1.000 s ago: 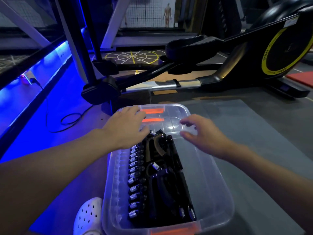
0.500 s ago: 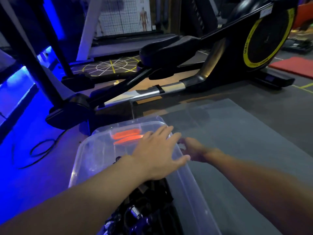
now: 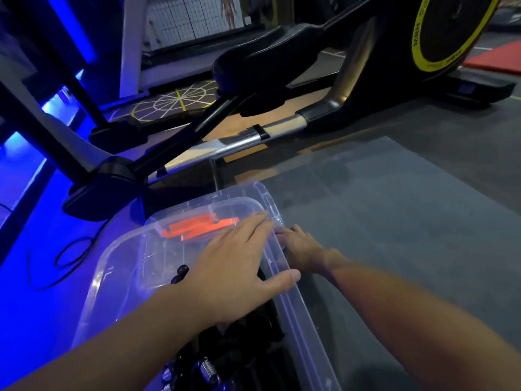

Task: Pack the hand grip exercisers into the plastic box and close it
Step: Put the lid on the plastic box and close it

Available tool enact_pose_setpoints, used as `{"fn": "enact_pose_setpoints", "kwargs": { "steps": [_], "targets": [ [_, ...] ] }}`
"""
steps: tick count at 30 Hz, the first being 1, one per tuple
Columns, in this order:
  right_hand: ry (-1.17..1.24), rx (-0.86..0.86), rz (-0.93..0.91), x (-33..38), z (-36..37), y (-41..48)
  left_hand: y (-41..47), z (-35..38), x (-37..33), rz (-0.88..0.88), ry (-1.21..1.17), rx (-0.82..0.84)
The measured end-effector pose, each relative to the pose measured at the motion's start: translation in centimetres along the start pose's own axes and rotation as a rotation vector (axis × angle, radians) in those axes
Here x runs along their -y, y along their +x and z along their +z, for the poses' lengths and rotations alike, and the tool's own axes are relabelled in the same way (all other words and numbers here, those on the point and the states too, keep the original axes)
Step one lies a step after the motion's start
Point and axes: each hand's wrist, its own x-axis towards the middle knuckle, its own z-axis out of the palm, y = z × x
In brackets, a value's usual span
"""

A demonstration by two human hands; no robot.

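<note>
Remaining flat on lid [image 3: 135, 249], left hand [image 3: 234, 266].

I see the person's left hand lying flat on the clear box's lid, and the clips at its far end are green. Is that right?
Not quite. The clips are orange, not green, as the head view shows. The rest holds: the left hand lies flat on the lid of the clear box.

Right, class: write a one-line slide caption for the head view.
Left hand flat on the clear lid over a box of black exercisers; right hand at its right rim.
</note>
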Motion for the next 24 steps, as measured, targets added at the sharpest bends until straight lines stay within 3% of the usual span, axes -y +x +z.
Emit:
{"fn": "enact_pose_setpoints", "kwargs": {
  "steps": [14,24],
  "targets": [
    [-0.163,-0.125,0.093,2.9,-0.2,0.4,-0.4,-0.3,-0.2,-0.024,-0.005,0.005],
    [-0.057,-0.085,0.011,1.9,-0.3,0.0,-0.4,-0.2,-0.2,-0.028,-0.027,0.105]
  ]
}}
